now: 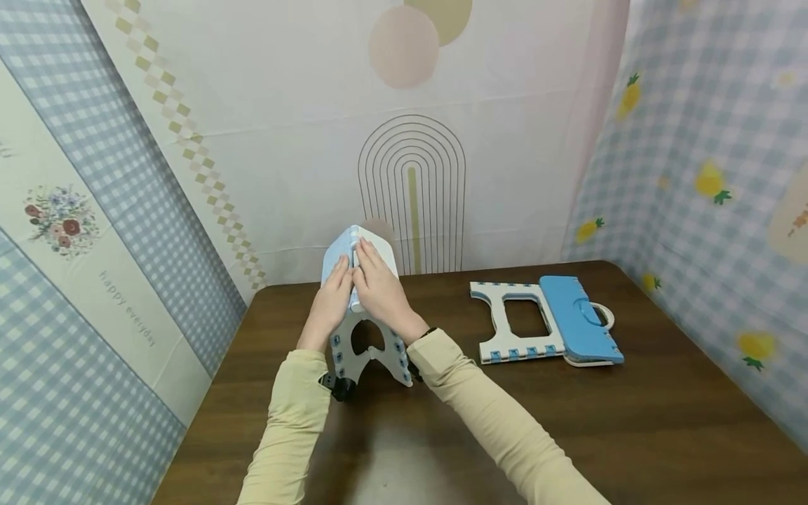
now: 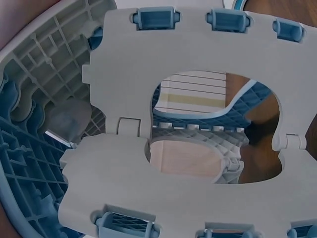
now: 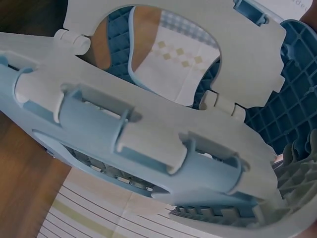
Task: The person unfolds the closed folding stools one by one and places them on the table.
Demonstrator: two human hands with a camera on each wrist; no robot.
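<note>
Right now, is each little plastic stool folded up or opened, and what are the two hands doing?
Blue and white plastic folding stool under the hands: standing upright on the table, partly unfolded.
Second blue and white plastic folding stool: folded flat, lying on the brown wooden table.
Left hand: fingers straight, pressing the stool's top.
Right hand: fingers straight, pressing the stool's top.

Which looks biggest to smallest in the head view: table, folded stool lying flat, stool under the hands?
1. table.
2. folded stool lying flat.
3. stool under the hands, though the left hand and right hand cover part, so ranks 2 and 3 are unsure.
</note>
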